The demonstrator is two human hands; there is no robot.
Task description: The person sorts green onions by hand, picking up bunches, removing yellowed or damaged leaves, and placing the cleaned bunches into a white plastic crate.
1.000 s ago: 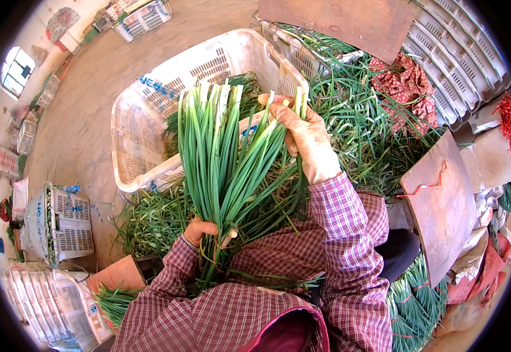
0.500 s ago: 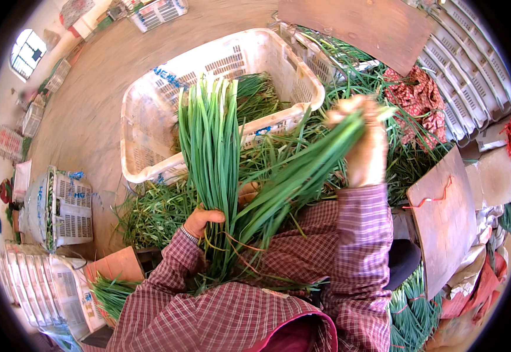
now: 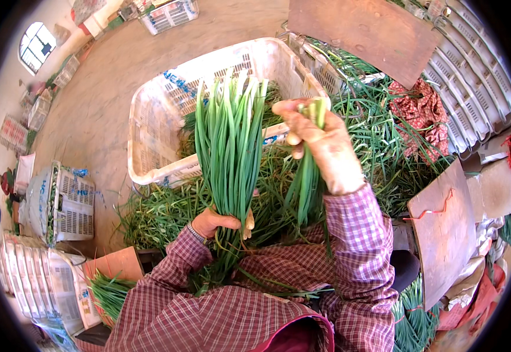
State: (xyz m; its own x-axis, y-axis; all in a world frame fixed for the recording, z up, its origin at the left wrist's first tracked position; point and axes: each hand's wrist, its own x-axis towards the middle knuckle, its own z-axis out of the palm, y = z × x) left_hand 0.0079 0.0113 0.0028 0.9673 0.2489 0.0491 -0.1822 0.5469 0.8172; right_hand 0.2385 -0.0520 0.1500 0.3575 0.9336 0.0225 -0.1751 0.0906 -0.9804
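My left hand (image 3: 215, 223) is closed round a thick bunch of garlic chives (image 3: 230, 149), held upright with the pale stem ends on top and the leaf tips hanging below the fist. To its right, my raised right hand (image 3: 326, 144) grips a smaller bunch of garlic chives (image 3: 306, 190) near its pale ends, and the green leaves hang down. The two bunches are apart. Behind the larger bunch stands a white plastic crate (image 3: 144, 144) with more greens lying inside.
Loose leaves (image 3: 155, 217) are heaped between me and the crate and spread rightward. A brown board (image 3: 443, 226) leans at my right, near tied green bundles (image 3: 414, 314). A patterned red cloth (image 3: 422, 117) lies beside stacked white crates (image 3: 472, 70). Another crate (image 3: 73, 205) stands at left.
My right hand has moved leftward toward the larger bunch. Its chives have swung from a slant across my lap to hanging down. My left hand keeps its grip, shifted slightly right.
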